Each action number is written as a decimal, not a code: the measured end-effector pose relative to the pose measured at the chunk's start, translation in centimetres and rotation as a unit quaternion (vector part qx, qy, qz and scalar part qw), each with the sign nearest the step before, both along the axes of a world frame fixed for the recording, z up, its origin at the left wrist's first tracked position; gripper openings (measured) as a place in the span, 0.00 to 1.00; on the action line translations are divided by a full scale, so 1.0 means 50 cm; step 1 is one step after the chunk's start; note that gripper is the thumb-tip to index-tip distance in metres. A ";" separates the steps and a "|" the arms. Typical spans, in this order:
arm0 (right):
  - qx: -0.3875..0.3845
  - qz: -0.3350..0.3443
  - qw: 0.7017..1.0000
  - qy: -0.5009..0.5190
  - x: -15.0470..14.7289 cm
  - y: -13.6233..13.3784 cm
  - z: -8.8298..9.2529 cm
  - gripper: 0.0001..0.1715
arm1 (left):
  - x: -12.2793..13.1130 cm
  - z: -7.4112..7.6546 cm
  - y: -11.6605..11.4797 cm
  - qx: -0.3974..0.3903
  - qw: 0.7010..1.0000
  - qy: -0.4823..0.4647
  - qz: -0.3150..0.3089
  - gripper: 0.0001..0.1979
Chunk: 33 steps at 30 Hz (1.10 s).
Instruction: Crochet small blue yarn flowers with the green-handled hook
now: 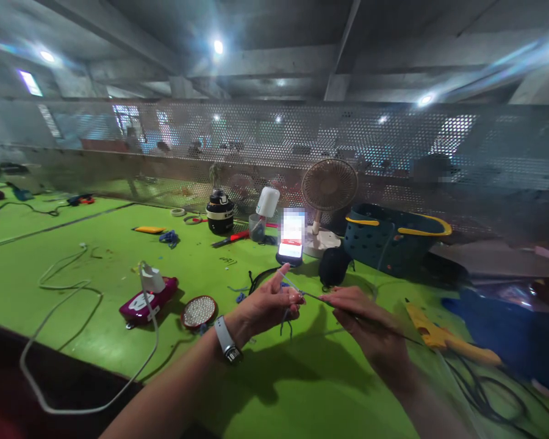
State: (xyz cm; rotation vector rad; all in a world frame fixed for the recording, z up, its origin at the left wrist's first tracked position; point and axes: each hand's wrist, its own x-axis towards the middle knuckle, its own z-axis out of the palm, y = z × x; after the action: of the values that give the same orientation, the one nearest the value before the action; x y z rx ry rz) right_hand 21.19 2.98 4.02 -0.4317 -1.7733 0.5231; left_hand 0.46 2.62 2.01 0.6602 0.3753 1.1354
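Observation:
My left hand [272,302], a light-banded watch [227,341] on its wrist, is closed in a pinch on thin blue-grey yarn [289,281]. Its index finger points up with a strand running over it, and loose ends dangle below the fingers. My right hand [370,323] grips a slim crochet hook [315,297], whose tip meets the yarn at my left fingertips. The hook's back end sticks out past my right hand. Just beyond the hands, a lit phone [291,250] stands upright on a dark stand. A dark yarn ball [333,266] lies to its right.
A fan [324,238] and dark basket [379,244] stand at the back. A yellow glue gun [448,338] with a black cable lies right. On the left are a purple power bank [149,302], white cable [36,341] and round studded disc [199,311]. A perforated panel [256,131] rises behind.

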 end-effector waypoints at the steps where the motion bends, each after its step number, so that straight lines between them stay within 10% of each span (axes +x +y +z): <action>1: -0.003 0.000 1.000 0.001 0.002 0.000 0.001 0.13 | -0.002 0.000 0.001 0.002 1.000 -0.001 -0.001 0.58; 12: -0.179 0.036 0.981 0.062 0.016 0.014 -0.013 0.07 | -0.004 0.002 0.000 0.010 1.000 -0.003 -0.001 0.53; 20: -0.395 0.129 0.894 0.166 0.005 0.039 -0.068 0.10 | 0.013 0.008 -0.016 0.080 0.993 0.076 0.043 0.50; 33: -0.267 0.027 0.959 0.093 -0.029 -0.006 -0.039 0.06 | 0.034 0.015 -0.031 0.098 0.973 0.161 0.133 0.49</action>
State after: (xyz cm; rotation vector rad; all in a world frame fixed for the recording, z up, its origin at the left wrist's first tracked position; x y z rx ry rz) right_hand 19.74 2.67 2.06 -0.6833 -1.4516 1.0549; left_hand 2.17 1.06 2.78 0.9956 0.6483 1.3331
